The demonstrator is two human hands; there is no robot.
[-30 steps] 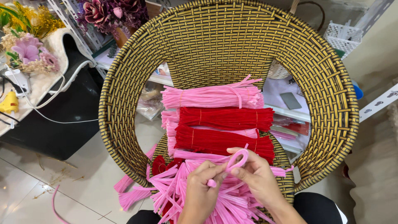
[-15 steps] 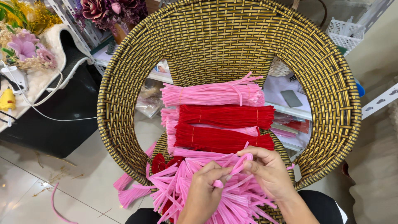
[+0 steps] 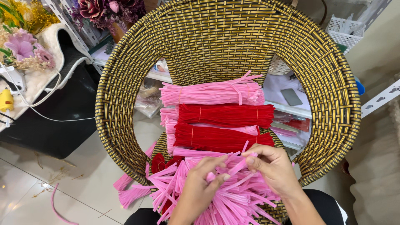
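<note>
At the bottom centre of the frame both hands work over a loose heap of pink pipe cleaners [image 3: 233, 200] that spills across the seat of a woven yellow-and-black wicker chair [image 3: 333, 83]. The left hand [image 3: 199, 187] is closed narrowly, finger and thumb pinching one pink pipe cleaner [image 3: 237, 166] near its lower end; the right hand [image 3: 273, 168] pinches the same stem just beside it, toward its upper end. To do this well, I judge the grip should stay close to the spot being worked, so the fuzzy wire bends where wanted and not along its length, with the stem lifted a little above the heap so no neighbours snag. Above the hands, in mid-frame, lie tied bundles: a pink bundle [image 3: 212, 92] farthest up, then two red bundles [image 3: 227, 114], stacked touching. A stray pink stem [image 3: 56, 206] lies on the tiled floor [image 3: 25, 187] at lower left.
</note>
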